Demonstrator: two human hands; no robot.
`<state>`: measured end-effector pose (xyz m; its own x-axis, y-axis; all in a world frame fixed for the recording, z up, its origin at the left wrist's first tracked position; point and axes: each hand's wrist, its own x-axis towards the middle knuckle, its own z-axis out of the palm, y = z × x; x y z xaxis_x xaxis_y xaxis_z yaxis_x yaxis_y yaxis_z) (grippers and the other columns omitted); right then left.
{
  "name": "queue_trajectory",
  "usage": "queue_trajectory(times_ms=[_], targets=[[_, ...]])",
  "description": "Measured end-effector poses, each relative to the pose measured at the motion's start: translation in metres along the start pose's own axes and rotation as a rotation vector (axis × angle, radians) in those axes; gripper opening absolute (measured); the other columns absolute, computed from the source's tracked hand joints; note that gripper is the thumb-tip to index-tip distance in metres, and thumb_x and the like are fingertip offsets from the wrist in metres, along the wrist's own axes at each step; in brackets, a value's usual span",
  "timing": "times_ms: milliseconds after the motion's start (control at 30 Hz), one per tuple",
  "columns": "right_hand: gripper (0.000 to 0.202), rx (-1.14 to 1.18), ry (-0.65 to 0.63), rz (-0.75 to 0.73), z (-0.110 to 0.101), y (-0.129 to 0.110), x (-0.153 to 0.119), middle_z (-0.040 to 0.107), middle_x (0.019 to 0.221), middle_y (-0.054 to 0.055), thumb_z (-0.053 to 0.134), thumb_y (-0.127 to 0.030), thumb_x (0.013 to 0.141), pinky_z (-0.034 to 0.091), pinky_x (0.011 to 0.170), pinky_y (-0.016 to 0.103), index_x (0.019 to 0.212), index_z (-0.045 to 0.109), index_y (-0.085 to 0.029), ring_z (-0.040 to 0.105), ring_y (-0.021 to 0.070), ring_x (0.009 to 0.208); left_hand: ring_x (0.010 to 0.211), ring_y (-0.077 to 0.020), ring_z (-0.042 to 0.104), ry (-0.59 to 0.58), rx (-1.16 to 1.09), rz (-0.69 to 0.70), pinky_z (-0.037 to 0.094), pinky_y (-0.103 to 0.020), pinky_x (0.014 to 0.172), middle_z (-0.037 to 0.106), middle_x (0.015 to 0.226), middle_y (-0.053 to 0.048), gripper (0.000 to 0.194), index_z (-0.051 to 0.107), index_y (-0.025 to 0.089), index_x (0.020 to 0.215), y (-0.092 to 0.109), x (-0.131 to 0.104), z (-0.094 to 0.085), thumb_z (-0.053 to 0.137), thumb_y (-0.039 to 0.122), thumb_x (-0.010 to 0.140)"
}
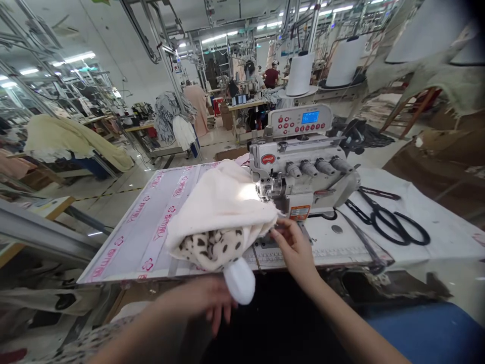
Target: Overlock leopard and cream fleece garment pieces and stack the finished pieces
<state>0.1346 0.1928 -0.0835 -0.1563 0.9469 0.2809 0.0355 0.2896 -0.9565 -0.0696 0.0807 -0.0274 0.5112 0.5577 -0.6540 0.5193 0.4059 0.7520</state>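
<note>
A cream plush fabric piece [223,207] lies bunched on the sewing machine's table, with dark-spotted plush [212,245] showing inside its open fold. My right hand [293,245] pinches the fabric's right edge between thumb and fingers, just in front of the lit needle area of the overlock sewing machine [303,167]. A white rounded flap [240,283] hangs from the fabric over the table's front edge. Beside and partly behind that flap is my left hand [210,298], blurred, its fingers pointing down. Whether it touches the flap I cannot tell.
Large black-handled scissors [394,222] rest on the table right of the machine. White thread cones [299,76] stand behind it. The table's left part has a pink-printed covering [151,227]. Spotted fabric [94,338] lies low at the left. A person [271,76] sits far back.
</note>
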Motion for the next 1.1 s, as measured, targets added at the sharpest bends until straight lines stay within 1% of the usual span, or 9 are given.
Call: queue_trajectory(times_ms=[100, 200, 267, 367, 533, 767, 933, 1033, 1100], targets=[[0.032, 0.394, -0.154, 0.25, 0.023, 0.007, -0.013, 0.061, 0.103, 0.008, 0.059, -0.04, 0.077, 0.049, 0.081, 0.034, 0.101, 0.05, -0.02, 0.059, 0.0186, 0.092, 0.055, -0.0081, 0.056, 0.003, -0.107, 0.103, 0.039, -0.019, 0.054, 0.06, 0.071, -0.001, 0.031, 0.06, 0.015, 0.091, 0.013, -0.021, 0.013, 0.052, 0.043, 0.081], [0.045, 0.679, -0.186, 0.385, 0.042, 0.011, -0.016, 0.059, 0.112, 0.005, 0.07, -0.036, 0.066, 0.049, 0.079, 0.032, 0.105, 0.051, -0.024, 0.059, 0.0179, 0.092, 0.08, -0.0149, 0.06, 0.405, -0.004, 0.362, 0.046, -0.028, 0.075, 0.062, 0.088, -0.006, 0.025, 0.058, 0.017, 0.095, 0.027, -0.021, 0.012, 0.048, 0.038, 0.085], [0.04, 0.761, -0.271, 0.482, 0.047, 0.013, -0.017, 0.065, 0.091, 0.003, 0.074, -0.033, 0.061, 0.049, 0.075, 0.031, 0.096, 0.058, -0.02, 0.06, 0.0154, 0.076, 0.104, -0.0193, 0.053, 0.661, 0.23, 0.5, 0.041, -0.035, 0.092, 0.057, 0.111, -0.01, 0.03, 0.053, 0.019, 0.109, 0.028, -0.007, 0.003, 0.048, 0.035, 0.084], [0.029, 0.781, -0.442, 0.572, 0.046, 0.011, -0.022, 0.065, 0.071, 0.003, 0.074, -0.033, 0.062, 0.047, 0.072, 0.032, 0.082, 0.064, -0.013, 0.057, 0.0133, 0.062, 0.124, -0.0234, 0.035, 0.868, 0.574, 0.512, 0.028, -0.041, 0.106, 0.04, 0.132, -0.012, 0.051, 0.04, 0.019, 0.126, 0.019, 0.015, -0.013, 0.055, 0.036, 0.08], [0.035, 0.792, -0.458, 0.511, 0.036, -0.01, -0.041, 0.069, 0.084, 0.005, 0.076, -0.027, 0.059, 0.042, 0.089, 0.034, 0.09, 0.067, -0.014, 0.061, 0.018, 0.083, 0.117, -0.0244, 0.045, 0.876, 0.821, 0.291, 0.033, -0.042, 0.102, 0.05, 0.126, -0.011, 0.046, 0.042, 0.019, 0.128, 0.015, 0.015, -0.038, 0.042, 0.038, 0.086], [0.048, 1.116, -0.56, 0.759, 0.039, -0.036, -0.088, 0.067, 0.086, 0.006, 0.069, -0.023, 0.055, 0.049, 0.077, 0.034, 0.101, 0.061, -0.014, 0.062, 0.0196, 0.078, 0.101, -0.0249, 0.057, 0.776, 1.202, 0.036, 0.041, -0.036, 0.091, 0.062, 0.113, -0.008, 0.042, 0.052, 0.024, 0.122, 0.037, 0.001, -0.074, 0.045, 0.033, 0.081], [0.028, 0.583, -0.336, 0.488, 0.026, -0.002, -0.091, 0.063, 0.081, 0.002, 0.06, -0.022, 0.067, 0.05, 0.061, 0.028, 0.094, 0.055, -0.017, 0.058, 0.0138, 0.065, 0.088, -0.0257, 0.061, 0.931, 1.296, -0.01, 0.046, -0.037, 0.079, 0.064, 0.103, -0.012, 0.032, 0.059, 0.016, 0.107, 0.039, 0.0, -0.058, 0.048, 0.027, 0.079], [0.037, 0.259, -0.162, 0.213, 0.009, 0.005, -0.077, 0.056, 0.113, 0.009, 0.052, -0.023, 0.077, 0.049, 0.081, 0.035, 0.113, 0.044, -0.02, 0.057, 0.0179, 0.097, 0.087, -0.0198, 0.059, 0.927, 1.365, 0.393, 0.047, -0.033, 0.079, 0.065, 0.094, -0.008, 0.02, 0.061, 0.018, 0.092, 0.034, -0.001, -0.034, 0.044, 0.022, 0.083], [0.046, 0.097, -0.051, 0.09, 0.002, 0.005, -0.065, 0.044, 0.128, 0.011, 0.05, -0.023, 0.079, 0.043, 0.091, 0.038, 0.123, 0.035, -0.022, 0.05, 0.0183, 0.109, 0.098, -0.0204, 0.056, 1.008, 1.474, 0.642, 0.043, -0.035, 0.086, 0.062, 0.102, -0.008, 0.021, 0.059, 0.02, 0.1, 0.028, 0.001, -0.03, 0.046, 0.019, 0.083]])
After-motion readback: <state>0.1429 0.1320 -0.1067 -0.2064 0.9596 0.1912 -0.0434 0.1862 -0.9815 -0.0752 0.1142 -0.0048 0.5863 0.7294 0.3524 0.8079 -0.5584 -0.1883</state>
